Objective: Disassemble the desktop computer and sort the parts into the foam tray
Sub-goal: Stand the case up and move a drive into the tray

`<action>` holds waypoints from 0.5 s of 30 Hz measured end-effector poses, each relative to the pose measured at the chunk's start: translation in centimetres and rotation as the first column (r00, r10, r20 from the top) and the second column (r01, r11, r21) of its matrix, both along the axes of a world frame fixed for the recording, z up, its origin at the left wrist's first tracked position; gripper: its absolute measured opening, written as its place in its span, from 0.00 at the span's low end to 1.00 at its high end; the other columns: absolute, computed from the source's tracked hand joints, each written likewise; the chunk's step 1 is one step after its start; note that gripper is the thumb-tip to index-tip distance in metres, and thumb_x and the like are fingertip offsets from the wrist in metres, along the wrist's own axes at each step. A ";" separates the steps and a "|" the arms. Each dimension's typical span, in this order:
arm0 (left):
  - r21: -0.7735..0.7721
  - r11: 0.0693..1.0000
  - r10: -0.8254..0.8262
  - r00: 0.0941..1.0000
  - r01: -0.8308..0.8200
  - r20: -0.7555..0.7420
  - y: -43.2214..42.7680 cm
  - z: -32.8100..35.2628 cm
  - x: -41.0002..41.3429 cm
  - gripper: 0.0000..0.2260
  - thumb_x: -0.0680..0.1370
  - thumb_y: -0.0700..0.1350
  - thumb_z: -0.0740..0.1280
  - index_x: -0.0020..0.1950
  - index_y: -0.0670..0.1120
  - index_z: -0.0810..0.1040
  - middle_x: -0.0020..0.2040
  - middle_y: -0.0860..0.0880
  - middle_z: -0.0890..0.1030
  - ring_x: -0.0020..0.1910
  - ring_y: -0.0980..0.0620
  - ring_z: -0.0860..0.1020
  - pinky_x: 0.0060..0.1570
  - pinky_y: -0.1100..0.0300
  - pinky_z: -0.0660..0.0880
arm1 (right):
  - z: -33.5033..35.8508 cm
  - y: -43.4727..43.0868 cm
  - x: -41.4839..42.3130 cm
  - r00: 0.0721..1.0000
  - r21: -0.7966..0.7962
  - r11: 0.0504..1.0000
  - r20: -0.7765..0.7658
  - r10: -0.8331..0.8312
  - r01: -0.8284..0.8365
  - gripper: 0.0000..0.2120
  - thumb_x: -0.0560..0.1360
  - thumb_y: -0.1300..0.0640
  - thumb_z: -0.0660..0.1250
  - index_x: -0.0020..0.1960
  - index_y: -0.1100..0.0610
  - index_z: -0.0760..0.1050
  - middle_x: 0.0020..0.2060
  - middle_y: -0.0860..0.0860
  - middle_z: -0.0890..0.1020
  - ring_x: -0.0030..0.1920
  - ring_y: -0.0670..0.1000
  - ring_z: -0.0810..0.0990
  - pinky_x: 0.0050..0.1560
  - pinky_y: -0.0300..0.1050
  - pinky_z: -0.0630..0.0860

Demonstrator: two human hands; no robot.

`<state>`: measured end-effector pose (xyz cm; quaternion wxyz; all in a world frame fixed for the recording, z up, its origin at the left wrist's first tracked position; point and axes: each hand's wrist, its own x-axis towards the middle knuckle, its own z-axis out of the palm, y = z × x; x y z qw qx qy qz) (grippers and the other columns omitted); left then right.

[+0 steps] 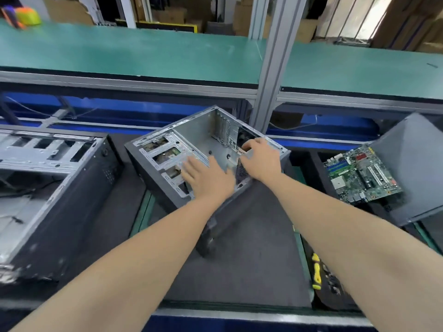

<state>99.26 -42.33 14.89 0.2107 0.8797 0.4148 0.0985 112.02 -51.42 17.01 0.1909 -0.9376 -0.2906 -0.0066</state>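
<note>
Case (203,142) sits tilted mid-bench, nearly stripped: left hand (208,178) flat on its drive cage (165,156), right hand (260,156) curled at the rear wall, grip unclear; next, probably freeing whatever remains there.

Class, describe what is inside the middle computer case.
A bare metal floor and drive cage show. The right hand pinches a small part near the back; the left hand hides some of the cage.

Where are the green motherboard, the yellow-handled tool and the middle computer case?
green motherboard (362,173): head view, middle of the board.
yellow-handled tool (317,271): head view, on its handle.
middle computer case (203,140): head view, bare inner panel.
</note>
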 end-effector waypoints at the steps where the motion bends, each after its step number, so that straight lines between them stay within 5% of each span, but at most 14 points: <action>1: -0.006 1.000 0.026 0.999 -0.026 -0.034 -0.7 -0.1 0.3 0.33 0.79 0.63 0.57 0.81 0.51 0.57 0.80 0.29 0.45 0.80 0.30 0.41 0.76 0.34 0.39 | -0.2 -0.1 1.3 1.000 -0.060 0.998 -0.002 0.017 -0.017 0.17 0.78 0.45 0.65 0.64 0.46 0.81 0.74 0.53 0.71 0.72 0.57 0.73 0.73 0.57 0.64; 7: 0.016 0.996 0.089 0.985 -0.088 -0.148 -1.1 -0.3 1.3 0.46 0.79 0.63 0.56 0.81 0.35 0.39 0.80 0.28 0.41 0.80 0.31 0.37 0.77 0.34 0.38 | -0.8 -0.2 5.3 0.999 -0.265 0.963 -0.023 0.043 -0.047 0.33 0.73 0.24 0.49 0.64 0.40 0.81 0.84 0.52 0.57 0.83 0.59 0.53 0.76 0.69 0.53; 15: 0.015 1.000 0.013 0.973 -0.010 -0.230 -0.5 0.2 0.9 0.45 0.79 0.60 0.56 0.80 0.32 0.38 0.80 0.29 0.39 0.79 0.31 0.35 0.77 0.35 0.38 | -0.5 -0.2 5.0 0.999 -0.367 0.930 0.015 0.038 -0.030 0.35 0.74 0.24 0.44 0.68 0.39 0.75 0.85 0.51 0.54 0.78 0.65 0.60 0.70 0.72 0.60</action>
